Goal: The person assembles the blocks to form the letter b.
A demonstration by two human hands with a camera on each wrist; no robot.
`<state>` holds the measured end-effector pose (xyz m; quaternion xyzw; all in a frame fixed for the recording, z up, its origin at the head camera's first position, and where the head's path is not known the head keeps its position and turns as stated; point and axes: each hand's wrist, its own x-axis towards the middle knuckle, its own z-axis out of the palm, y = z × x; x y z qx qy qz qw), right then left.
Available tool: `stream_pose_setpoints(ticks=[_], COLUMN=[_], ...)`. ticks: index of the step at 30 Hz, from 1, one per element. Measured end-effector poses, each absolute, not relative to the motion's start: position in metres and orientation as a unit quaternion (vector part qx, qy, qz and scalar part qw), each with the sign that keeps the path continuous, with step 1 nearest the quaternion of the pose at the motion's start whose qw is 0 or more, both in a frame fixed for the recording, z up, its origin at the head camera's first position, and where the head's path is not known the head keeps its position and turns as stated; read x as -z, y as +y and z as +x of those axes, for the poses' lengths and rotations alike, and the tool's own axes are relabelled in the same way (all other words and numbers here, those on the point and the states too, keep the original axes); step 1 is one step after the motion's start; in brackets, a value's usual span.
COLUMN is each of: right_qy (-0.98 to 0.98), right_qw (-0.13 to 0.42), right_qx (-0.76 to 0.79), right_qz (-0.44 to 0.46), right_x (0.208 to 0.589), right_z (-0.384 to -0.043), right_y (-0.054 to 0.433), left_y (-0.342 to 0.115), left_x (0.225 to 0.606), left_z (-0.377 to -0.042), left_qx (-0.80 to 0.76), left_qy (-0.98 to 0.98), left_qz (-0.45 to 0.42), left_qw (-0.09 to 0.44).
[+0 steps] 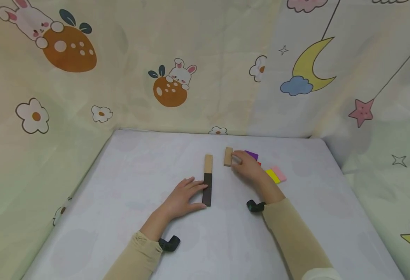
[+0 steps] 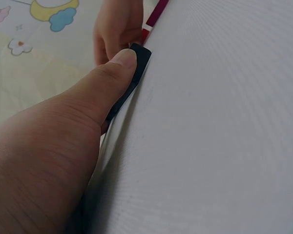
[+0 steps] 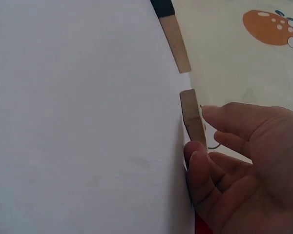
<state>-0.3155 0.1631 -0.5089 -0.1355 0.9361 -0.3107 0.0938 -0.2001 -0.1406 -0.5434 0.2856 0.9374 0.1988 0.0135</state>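
Observation:
A black block (image 1: 207, 189) and a natural wooden block (image 1: 208, 163) lie end to end in a line on the white tabletop. My left hand (image 1: 184, 197) reaches the black block from the left, fingers and thumb fairly straight. In the left wrist view its thumb (image 2: 118, 66) rests against the black block (image 2: 129, 80). Further right, my right hand (image 1: 248, 165) has its thumb and index finger at the right side of a second wooden block (image 1: 228, 156), pinching it. The right wrist view shows that wooden block (image 3: 191, 114) by the curled fingers, partly covered by a fingertip.
Behind the right hand lie a purple block (image 1: 251, 155) and a partly hidden red block (image 1: 259, 163). Yellow (image 1: 273, 176) and pink (image 1: 278, 173) blocks sit to its right. Printed fabric (image 1: 219, 97) rises along the back edge of the table (image 1: 86, 233).

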Motion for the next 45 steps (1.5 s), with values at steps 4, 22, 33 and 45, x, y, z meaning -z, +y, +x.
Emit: stream_pose_setpoints(ticks=[4, 22, 33, 45], right_qy=[0.937, 0.927, 0.925, 0.915], right_qw=[0.116, 0.183, 0.186, 0.145], right_qx=[0.290, 0.281, 0.280, 0.346], right_qz=[-0.159, -0.171, -0.176, -0.146], right_x=[0.505, 0.498, 0.497, 0.509], right_z=[-0.327, -0.350, -0.353, -0.364], right_y=[0.166, 0.159, 0.157, 0.143], left_y=[-0.140, -0.140, -0.140, -0.141], left_x=[0.543, 0.543, 0.544, 0.543], left_z=[-0.200, -0.202, -0.202, -0.201], left_qx=[-0.194, -0.191, -0.187, -0.186], left_qy=[0.938, 0.939, 0.940, 0.941], left_qz=[0.288, 0.285, 0.285, 0.284], left_qw=[0.011, 0.010, 0.017, 0.011])
